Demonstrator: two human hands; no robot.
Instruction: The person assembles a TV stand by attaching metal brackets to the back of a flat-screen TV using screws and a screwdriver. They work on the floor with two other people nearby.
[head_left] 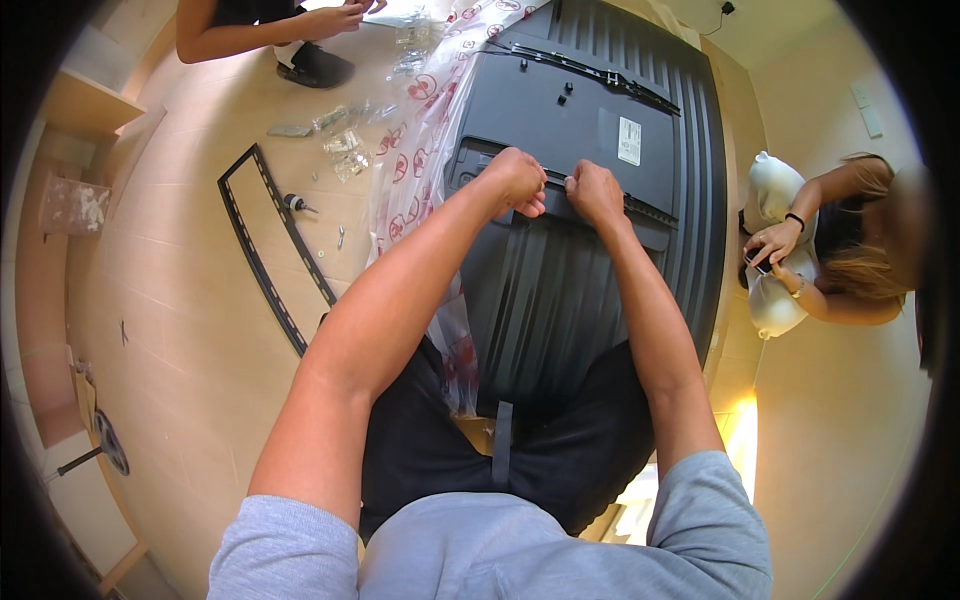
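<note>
A large black flat-screen television (540, 290) lies back side up in front of me. My left hand (518, 182) is closed, fingers curled, over the near edge of its raised rear housing. What its fingertips hold, if anything, is too small to make out. Just to the right, my right hand (598, 192) is also curled, thumb toward the left hand; its fingers are mostly hidden. A narrow black bracket strip (648, 208) runs out beside the right hand. Farther up the housing lies a similar bracket strip (600, 72), and a white label (629, 141) sits between them.
Clear printed plastic wrap (400, 185) lies along the television's left side. On the floor are a black slotted metal frame (262, 265), a screwdriver (297, 203) and small hardware bags (345, 150). One person (850, 220) sits at right with a phone; another person's arm (255, 35) shows at upper left.
</note>
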